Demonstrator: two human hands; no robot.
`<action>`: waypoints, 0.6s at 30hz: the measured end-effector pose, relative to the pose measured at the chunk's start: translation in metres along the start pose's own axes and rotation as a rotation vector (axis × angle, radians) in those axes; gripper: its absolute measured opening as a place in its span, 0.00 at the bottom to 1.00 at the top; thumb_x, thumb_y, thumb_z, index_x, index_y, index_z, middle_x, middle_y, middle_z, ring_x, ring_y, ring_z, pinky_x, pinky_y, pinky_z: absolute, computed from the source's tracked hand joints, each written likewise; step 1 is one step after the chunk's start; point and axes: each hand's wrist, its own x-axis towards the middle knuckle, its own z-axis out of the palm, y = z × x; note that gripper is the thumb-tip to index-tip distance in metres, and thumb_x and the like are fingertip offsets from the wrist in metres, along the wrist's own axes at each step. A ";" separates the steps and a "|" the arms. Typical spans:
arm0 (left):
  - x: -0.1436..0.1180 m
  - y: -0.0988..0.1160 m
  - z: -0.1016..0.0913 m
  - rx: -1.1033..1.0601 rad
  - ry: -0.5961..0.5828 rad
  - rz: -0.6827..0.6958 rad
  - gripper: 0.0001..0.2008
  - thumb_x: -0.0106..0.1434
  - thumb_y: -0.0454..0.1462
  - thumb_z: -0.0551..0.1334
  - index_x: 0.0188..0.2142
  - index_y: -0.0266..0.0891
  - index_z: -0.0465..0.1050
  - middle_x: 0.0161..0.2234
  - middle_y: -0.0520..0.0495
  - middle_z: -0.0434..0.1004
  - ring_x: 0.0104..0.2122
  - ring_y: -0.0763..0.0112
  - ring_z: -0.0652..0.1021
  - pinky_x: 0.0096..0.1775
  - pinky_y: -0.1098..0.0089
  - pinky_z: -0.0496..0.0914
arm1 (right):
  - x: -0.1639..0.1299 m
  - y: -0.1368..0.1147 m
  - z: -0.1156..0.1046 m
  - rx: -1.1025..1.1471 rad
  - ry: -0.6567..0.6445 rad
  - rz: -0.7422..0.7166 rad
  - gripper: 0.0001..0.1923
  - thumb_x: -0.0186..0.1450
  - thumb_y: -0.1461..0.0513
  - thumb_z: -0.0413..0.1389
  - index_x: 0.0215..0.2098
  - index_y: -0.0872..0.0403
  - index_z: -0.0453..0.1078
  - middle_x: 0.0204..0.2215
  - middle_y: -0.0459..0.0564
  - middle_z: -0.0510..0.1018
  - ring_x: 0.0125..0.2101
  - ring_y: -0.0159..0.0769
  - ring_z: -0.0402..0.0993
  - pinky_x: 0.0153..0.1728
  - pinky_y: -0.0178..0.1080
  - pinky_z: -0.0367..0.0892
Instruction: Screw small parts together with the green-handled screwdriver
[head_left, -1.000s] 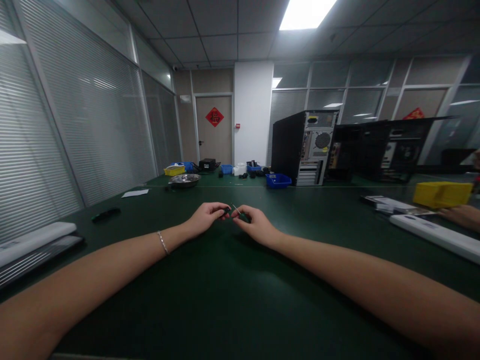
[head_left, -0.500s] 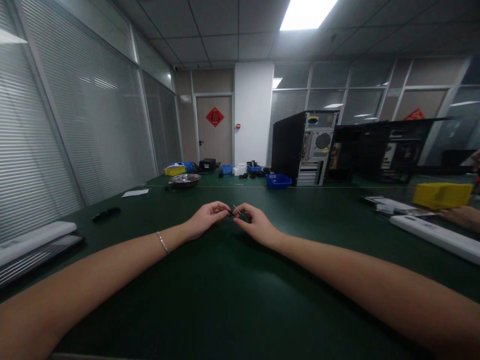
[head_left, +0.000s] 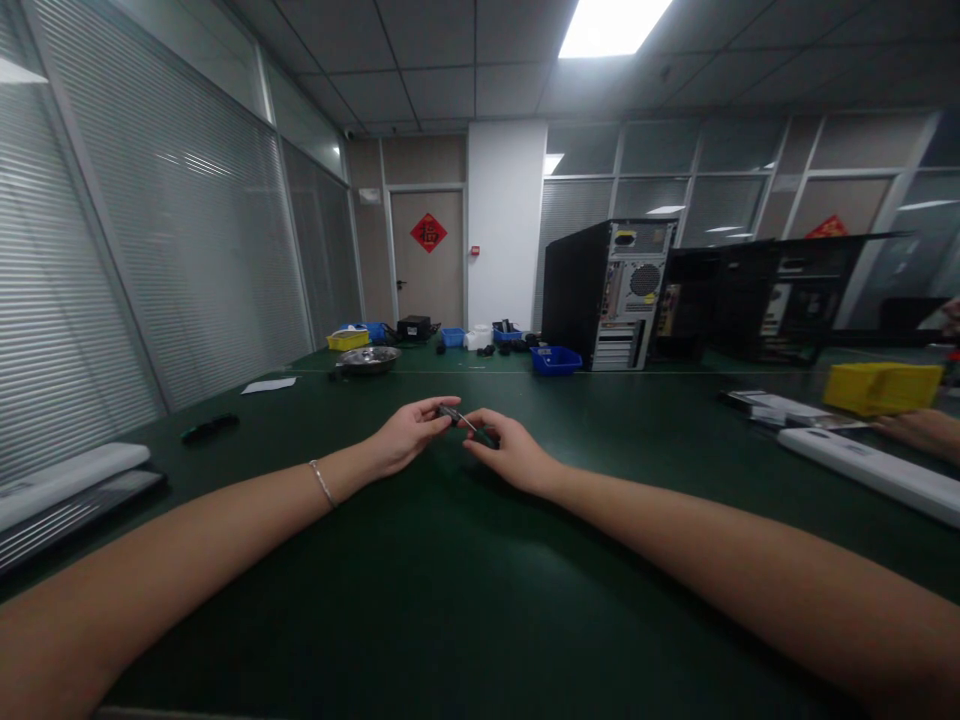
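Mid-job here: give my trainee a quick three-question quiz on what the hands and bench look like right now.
1. True or false: both hands meet over the green table.
2. What does the left hand wear at the wrist?
3. The right hand pinches: A) a yellow bin B) a thin small tool C) a metal bowl.

Key:
1. True.
2. A bracelet.
3. B, the small tool; the yellow bin and metal bowl sit apart.

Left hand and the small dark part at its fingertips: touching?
Touching. The head view shows the left hand pinching the small dark part between thumb and fingers, no gap visible; the right hand holds a thin tool beside it.
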 end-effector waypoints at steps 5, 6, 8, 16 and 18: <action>0.003 -0.006 -0.005 -0.060 -0.017 0.045 0.18 0.60 0.31 0.61 0.50 0.36 0.63 0.41 0.41 0.74 0.42 0.64 0.76 0.49 0.58 0.66 | 0.001 0.001 0.001 0.012 -0.006 0.002 0.12 0.61 0.63 0.54 0.44 0.53 0.68 0.39 0.48 0.74 0.35 0.35 0.69 0.35 0.37 0.63; 0.003 -0.007 -0.006 -0.055 -0.024 0.049 0.17 0.60 0.32 0.60 0.49 0.35 0.63 0.41 0.41 0.74 0.42 0.63 0.76 0.48 0.59 0.67 | 0.001 0.001 0.001 0.011 -0.003 0.003 0.12 0.61 0.63 0.54 0.43 0.53 0.68 0.39 0.48 0.74 0.35 0.35 0.69 0.35 0.37 0.63; 0.004 -0.008 -0.008 -0.031 -0.027 0.050 0.16 0.61 0.32 0.59 0.49 0.36 0.65 0.42 0.40 0.74 0.42 0.65 0.75 0.47 0.62 0.67 | 0.002 0.000 0.001 0.004 0.004 0.010 0.12 0.61 0.63 0.54 0.43 0.53 0.68 0.38 0.48 0.74 0.33 0.34 0.68 0.34 0.36 0.62; 0.005 -0.005 -0.012 0.029 0.037 0.047 0.15 0.60 0.34 0.59 0.47 0.34 0.70 0.38 0.40 0.74 0.35 0.69 0.73 0.36 0.70 0.64 | 0.001 -0.007 -0.002 0.012 0.006 0.046 0.13 0.62 0.60 0.54 0.45 0.53 0.68 0.37 0.48 0.74 0.32 0.33 0.67 0.34 0.37 0.63; 0.004 -0.004 -0.011 0.049 0.022 0.050 0.14 0.59 0.34 0.59 0.45 0.32 0.72 0.35 0.41 0.74 0.37 0.67 0.72 0.39 0.69 0.63 | 0.000 -0.009 -0.003 0.013 -0.002 0.052 0.14 0.62 0.60 0.54 0.45 0.53 0.67 0.38 0.48 0.74 0.32 0.33 0.67 0.33 0.37 0.63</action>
